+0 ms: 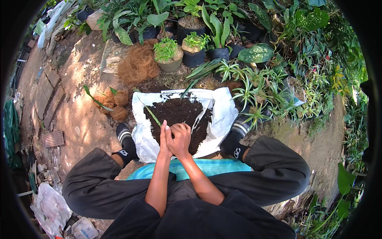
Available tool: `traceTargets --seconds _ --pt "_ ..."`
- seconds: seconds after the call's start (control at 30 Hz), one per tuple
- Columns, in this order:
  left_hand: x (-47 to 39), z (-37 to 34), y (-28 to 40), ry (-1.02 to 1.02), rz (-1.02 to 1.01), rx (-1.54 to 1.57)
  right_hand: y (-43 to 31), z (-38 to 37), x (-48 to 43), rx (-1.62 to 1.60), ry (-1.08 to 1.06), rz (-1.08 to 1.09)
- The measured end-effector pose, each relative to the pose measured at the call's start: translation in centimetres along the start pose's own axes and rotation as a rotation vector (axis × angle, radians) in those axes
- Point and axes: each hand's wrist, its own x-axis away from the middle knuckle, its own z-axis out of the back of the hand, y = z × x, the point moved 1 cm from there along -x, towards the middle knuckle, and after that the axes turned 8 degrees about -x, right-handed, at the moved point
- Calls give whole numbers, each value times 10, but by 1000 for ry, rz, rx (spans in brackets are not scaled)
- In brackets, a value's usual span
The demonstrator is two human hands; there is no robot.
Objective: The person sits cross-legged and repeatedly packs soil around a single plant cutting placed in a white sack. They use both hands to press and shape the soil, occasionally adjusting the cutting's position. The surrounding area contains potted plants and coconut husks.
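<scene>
My left hand [164, 139] and my right hand [181, 139] are pressed together above dark soil [176, 112], which lies on a white plastic sack [224, 112]. From the top of the left hand a long, narrow green leaf [152, 115] points up and to the left; its lower end is hidden at the hands. The right hand's fingers are curled against the left palm, and whatever lies between the palms cannot be seen. Left of the sack are balls of brown coconut fibre [119, 113] with another long leaf [96, 99] across them.
Potted plants [168, 56] and a loose heap of coconut fibre [138, 64] stand beyond the sack. Spider plants [246, 92] crowd its right side. My feet flank the sack, and a teal sheet [206, 168] lies under my legs. Ridged boards [53, 139] rest on the ground at left.
</scene>
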Motion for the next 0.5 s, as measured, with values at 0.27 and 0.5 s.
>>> traceTargets --seconds 0.27,0.5 --pt "11 -35 22 71 202 158 3 -1 3 50 -4 -81" --pt "-8 -8 19 -2 128 39 5 -6 5 16 -113 -188"
